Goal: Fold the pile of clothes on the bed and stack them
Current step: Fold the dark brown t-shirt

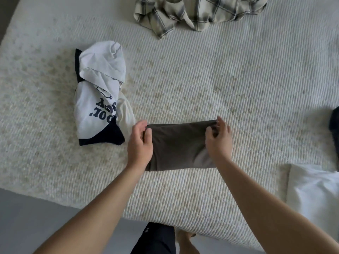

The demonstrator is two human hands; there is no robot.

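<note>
On the bed [220, 79], mid-fold: the brown garment [176, 143] lies near the front edge, left hand [140, 142] and right hand [218, 142] each pinching a far corner with curled fingers. Next I'd guess it goes onto the folded white printed shirt [99, 92] just left; plaid shirt [192, 13] waits far back, unfolded.

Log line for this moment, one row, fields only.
step: folding brown garment | left hand: pinches its far left corner | right hand: pinches its far right corner | folded white printed shirt: lies left | plaid shirt: unfolded
</note>
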